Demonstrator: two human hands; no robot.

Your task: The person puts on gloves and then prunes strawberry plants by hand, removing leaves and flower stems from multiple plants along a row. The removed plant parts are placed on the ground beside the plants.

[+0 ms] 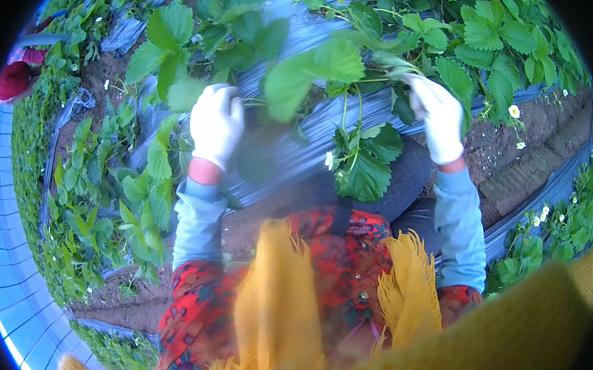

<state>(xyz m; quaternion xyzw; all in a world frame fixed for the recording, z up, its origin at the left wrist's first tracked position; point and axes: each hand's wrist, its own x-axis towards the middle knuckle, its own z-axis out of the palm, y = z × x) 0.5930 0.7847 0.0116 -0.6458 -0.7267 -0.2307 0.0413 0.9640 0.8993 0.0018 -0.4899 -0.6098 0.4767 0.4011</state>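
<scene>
My left hand (216,124), in a white glove, has its fingers curled at a thin strawberry leaf stalk (255,101). A blurred leaf shows just left of its knuckles. Across the row, my right hand (437,117), also gloved in white, pinches strawberry leaf stalks (396,65) that are smeared by motion. Between the hands a large strawberry leaf (314,75) stands out, blurred on its left side. Below it, a strawberry shoot (365,167) with dark leaves and a white flower (329,160) hangs over plastic mulch film (294,154). My fingertips are partly hidden.
Strawberry plants (498,42) crowd the bed ahead and to the right. Bare soil (522,164) forms a furrow at right. At far left, a bent-over person in a red head covering (12,81) is among the plants, near a translucent greenhouse wall (9,246). My yellow scarf (279,299) hangs low in view.
</scene>
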